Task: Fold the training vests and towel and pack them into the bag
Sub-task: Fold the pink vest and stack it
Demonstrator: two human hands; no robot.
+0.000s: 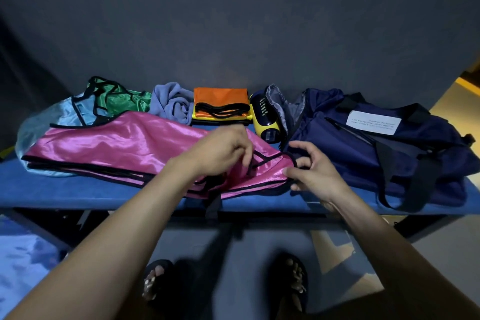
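Observation:
A shiny pink vest (109, 145) with black trim lies folded lengthwise across the blue bench (78, 195). My left hand (220, 150) pinches its black strap near the right end. My right hand (311, 169) pinches the same end's edge beside the strap loop. Behind the pink vest lie a light blue vest (39, 125) and a crumpled green vest (122, 101). A lavender towel (171, 104) sits bunched at the back. Folded orange and yellow vests (220, 104) are stacked next to it. The navy duffel bag (376, 143) rests at the right.
A yellow and black shoe (265, 119) lies by a grey drawstring pouch (280, 104) between the folded stack and the bag. A dark wall stands close behind the bench. My sandalled feet (226, 286) are on the floor below.

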